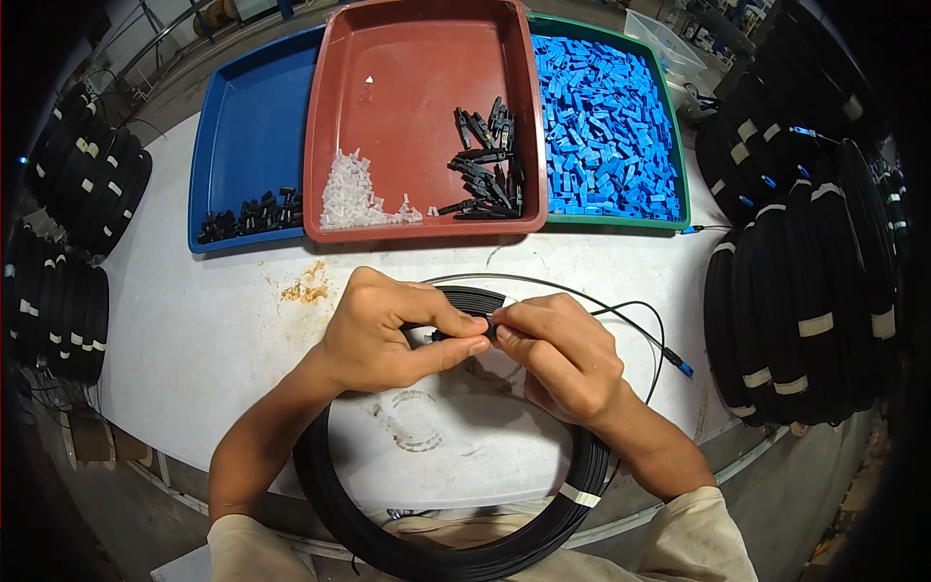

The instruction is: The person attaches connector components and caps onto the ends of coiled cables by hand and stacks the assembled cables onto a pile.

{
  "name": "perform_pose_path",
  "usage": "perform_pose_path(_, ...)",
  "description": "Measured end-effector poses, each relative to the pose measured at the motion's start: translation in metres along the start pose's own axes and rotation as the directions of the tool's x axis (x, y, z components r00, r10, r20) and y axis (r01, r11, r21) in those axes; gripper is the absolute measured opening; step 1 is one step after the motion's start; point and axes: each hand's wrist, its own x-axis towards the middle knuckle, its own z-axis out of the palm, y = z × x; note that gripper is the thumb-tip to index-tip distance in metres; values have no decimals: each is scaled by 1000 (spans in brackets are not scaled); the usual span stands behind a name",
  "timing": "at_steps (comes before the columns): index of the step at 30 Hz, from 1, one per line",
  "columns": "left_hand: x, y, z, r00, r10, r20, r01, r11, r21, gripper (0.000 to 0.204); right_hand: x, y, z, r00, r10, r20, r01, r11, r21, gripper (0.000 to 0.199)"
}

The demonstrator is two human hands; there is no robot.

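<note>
My left hand (pixel 393 325) pinches a small black connector piece (pixel 441 336) between thumb and forefinger, and a pale tip shows at its left end. My right hand (pixel 562 354) meets it fingertip to fingertip, pinching the black piece at its right end. The fingers hide most of the part, so I cannot tell how it is joined. Beneath both hands lies a coil of black cable (pixel 325 475), bound with a white tape band (pixel 579 496). A loose cable end with a blue connector (pixel 686 369) rests on the table right of my right hand.
Across the white table (pixel 213 388) stand a blue tray (pixel 252 165) with black pieces, a red tray (pixel 417 97) with clear pieces and black connector bodies, and a green tray (pixel 682 194) full of blue connectors (pixel 606 126). Stacked cable coils (pixel 805 301) flank both sides.
</note>
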Motion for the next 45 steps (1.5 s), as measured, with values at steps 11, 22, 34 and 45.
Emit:
perform_pose_path(11, 5, -10, 5, 878, 478, 25, -454, 814, 362, 13, -5, 2, -2, 937, 317, 145, -340, 923, 181, 25)
perform_pose_path(22, 2, -7, 4, 972, 234, -17, -231, 966, 117, 13, 0, 1, -8, 969, 174, 174, -199, 970, 139, 27)
perform_pose_path(34, 4, 9, -3, 951, -304, 59, 310, 933, -183, 12, -3, 5, -1, 998, 40, 39, -43, 997, 64, 19)
perform_pose_path(45, 2, -8, 8, 803, 577, 152, -552, 623, 554, 10, -6, 3, -5, 889, 392, 234, -445, 860, 249, 28)
